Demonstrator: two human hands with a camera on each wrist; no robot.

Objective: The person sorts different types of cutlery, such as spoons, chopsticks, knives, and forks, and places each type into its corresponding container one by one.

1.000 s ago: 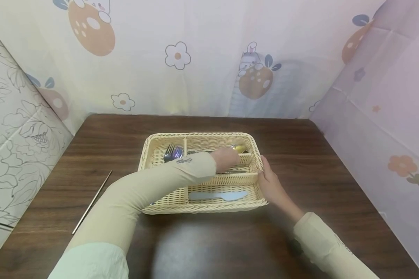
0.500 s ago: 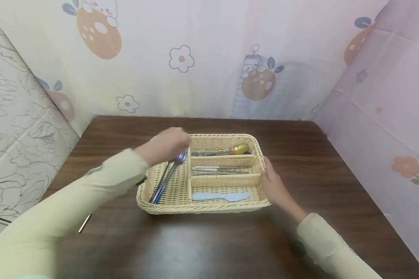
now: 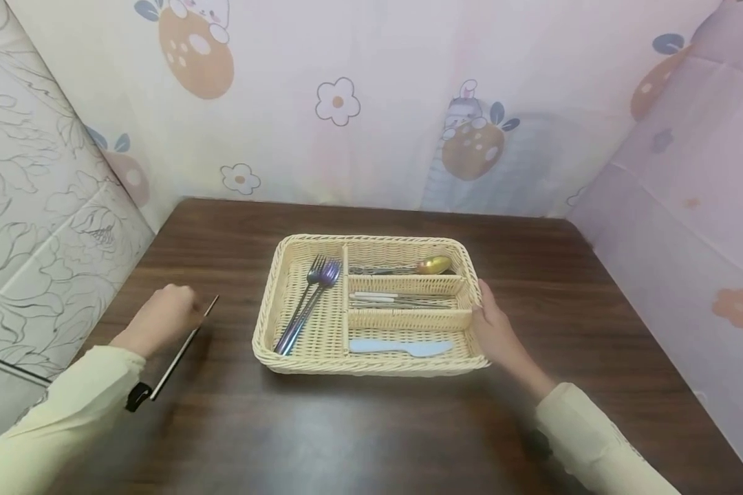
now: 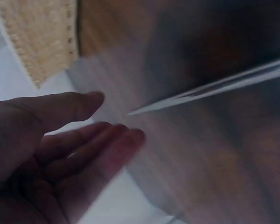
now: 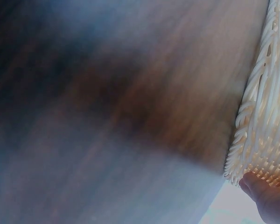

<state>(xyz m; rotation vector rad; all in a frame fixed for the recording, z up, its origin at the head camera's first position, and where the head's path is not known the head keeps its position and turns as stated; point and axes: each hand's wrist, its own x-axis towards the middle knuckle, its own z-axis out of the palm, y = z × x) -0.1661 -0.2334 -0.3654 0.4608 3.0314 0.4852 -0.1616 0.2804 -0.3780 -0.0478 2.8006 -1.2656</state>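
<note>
At the table's left, my left hand [image 3: 164, 316] hovers beside slim metal chopsticks [image 3: 182, 350] lying on the wood. The left wrist view shows its thumb and fingers apart with nothing between them, just short of the tip of the chopsticks [image 4: 214, 91]. My right hand [image 3: 498, 333] grips the right end of a woven cutlery basket [image 3: 371, 368]; its thumb [image 5: 256, 184] lies over the rim in the right wrist view, the other fingers mostly hidden. Inside the basket's left compartment lie dark and purplish forks [image 3: 309, 302].
Other basket compartments hold a gold-bowled spoon [image 3: 435, 265], thin sticks with white ends [image 3: 371, 298] and a pale blue knife [image 3: 402, 347]. The brown table [image 3: 359, 440] is backed by patterned curtains [image 3: 384, 151].
My left hand has moved out of the basket, first over the forks, then left and down to the chopsticks. The right hand has stayed at the basket's right end.
</note>
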